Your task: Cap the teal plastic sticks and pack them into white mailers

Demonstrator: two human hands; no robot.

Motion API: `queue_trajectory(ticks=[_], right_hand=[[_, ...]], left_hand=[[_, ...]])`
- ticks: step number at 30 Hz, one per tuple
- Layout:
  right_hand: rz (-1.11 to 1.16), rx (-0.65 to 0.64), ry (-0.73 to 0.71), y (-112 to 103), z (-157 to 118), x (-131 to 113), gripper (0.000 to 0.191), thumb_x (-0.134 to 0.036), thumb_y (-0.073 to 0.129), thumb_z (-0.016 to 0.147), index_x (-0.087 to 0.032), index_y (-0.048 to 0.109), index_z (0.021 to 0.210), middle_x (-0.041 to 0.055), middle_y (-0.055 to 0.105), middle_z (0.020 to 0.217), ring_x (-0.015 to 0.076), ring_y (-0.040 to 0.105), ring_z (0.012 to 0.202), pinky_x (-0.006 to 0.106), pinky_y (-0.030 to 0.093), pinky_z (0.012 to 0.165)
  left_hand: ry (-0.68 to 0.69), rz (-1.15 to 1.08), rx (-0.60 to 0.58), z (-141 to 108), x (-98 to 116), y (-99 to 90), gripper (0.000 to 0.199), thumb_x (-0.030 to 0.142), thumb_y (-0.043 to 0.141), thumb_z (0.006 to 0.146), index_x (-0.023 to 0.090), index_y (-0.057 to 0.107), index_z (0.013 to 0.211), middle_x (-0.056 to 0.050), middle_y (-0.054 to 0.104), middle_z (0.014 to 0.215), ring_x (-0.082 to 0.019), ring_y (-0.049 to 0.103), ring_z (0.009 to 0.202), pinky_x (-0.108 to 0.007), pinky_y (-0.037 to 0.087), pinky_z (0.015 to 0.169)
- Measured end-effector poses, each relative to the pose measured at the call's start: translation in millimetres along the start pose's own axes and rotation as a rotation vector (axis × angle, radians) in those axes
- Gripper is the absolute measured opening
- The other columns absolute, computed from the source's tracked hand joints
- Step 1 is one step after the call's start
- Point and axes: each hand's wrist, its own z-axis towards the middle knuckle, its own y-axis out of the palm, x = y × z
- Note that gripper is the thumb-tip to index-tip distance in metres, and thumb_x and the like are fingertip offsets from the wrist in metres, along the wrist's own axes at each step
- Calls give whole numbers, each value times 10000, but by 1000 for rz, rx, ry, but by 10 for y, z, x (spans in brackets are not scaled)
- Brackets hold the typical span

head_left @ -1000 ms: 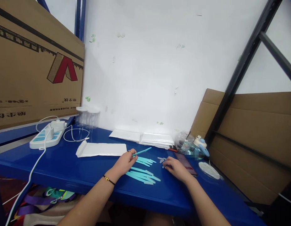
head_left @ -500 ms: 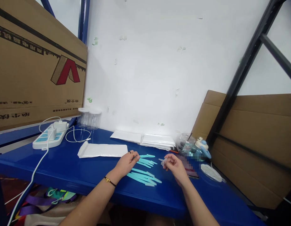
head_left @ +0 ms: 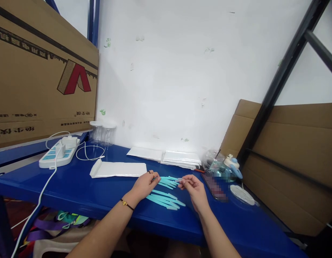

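Several slim teal eyebrow razors lie in two fanned groups on the blue table. The left ends of the upper razors (head_left: 168,182) are under the fingers of my left hand (head_left: 146,183), which is closed on them. Just in front of that hand, the lower razors (head_left: 166,200) rest on the table. My right hand (head_left: 193,187) pinches a small clear plastic cap (head_left: 178,180) between thumb and fingertips. The cap is at the right tip of an upper razor; whether it is seated on it I cannot tell.
A white padded envelope (head_left: 119,169) lies left of my hands, with stacked envelopes (head_left: 180,157) behind. At right are a phone (head_left: 216,188), a teal bottle (head_left: 229,170) and a round white pad (head_left: 241,195). A power strip (head_left: 58,154) and clear jars (head_left: 108,134) stand at left.
My right hand has moved left, bringing the clear cap from beside the razors to the tip of an upper one. My left hand keeps its hold.
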Motion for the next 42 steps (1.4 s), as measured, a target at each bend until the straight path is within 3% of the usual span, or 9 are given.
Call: queue_trajectory(ticks=[8, 13, 17, 27, 34, 42], right_hand=[[-60, -35, 21, 77, -9, -8, 214, -338, 703, 727, -159, 618, 808, 37, 677, 649, 166, 630, 618, 266, 477, 593], [-26, 61, -6, -49, -17, 11, 196, -327, 697, 728, -165, 617, 803, 28, 667, 672, 133, 599, 568, 230, 437, 523], [-4, 100, 3, -132, -28, 9, 208, -314, 724, 695, -168, 630, 809, 47, 687, 727, 165, 635, 652, 248, 465, 570], [-131, 59, -5, -114, -63, 14, 248, -346, 750, 653, -167, 651, 793, 57, 694, 706, 223, 670, 731, 332, 515, 712], [-223, -27, -40, -70, -54, 69, 255, -392, 719, 680, -176, 668, 805, 70, 708, 728, 233, 674, 730, 340, 522, 697], [-279, -111, 20, -43, -62, 116, 241, -364, 730, 660, -176, 698, 808, 53, 690, 649, 213, 646, 639, 321, 496, 616]], left_hand=[[10, 5, -24, -1, -1, 14, 337, 410, 310, 917, 207, 521, 749, 5, 487, 737, -145, 484, 704, -252, 371, 665], [-14, -2, -13, -6, 12, -10, 327, 392, 317, 913, 205, 521, 738, 3, 489, 729, -148, 485, 702, -253, 364, 646], [-56, -8, -10, -9, 11, -16, 327, 396, 317, 906, 207, 519, 734, 1, 483, 721, -153, 483, 693, -254, 349, 618], [-71, -14, -20, -6, -3, -9, 309, 385, 347, 893, 203, 512, 705, 5, 480, 710, -149, 487, 688, -251, 344, 622], [-66, -3, -26, -8, -14, 6, 331, 410, 352, 890, 205, 556, 730, -3, 509, 728, -149, 497, 681, -251, 360, 625], [-7, -41, -108, -34, -3, 21, 374, 456, 366, 888, 219, 646, 817, -21, 574, 813, -160, 532, 746, -251, 398, 683]])
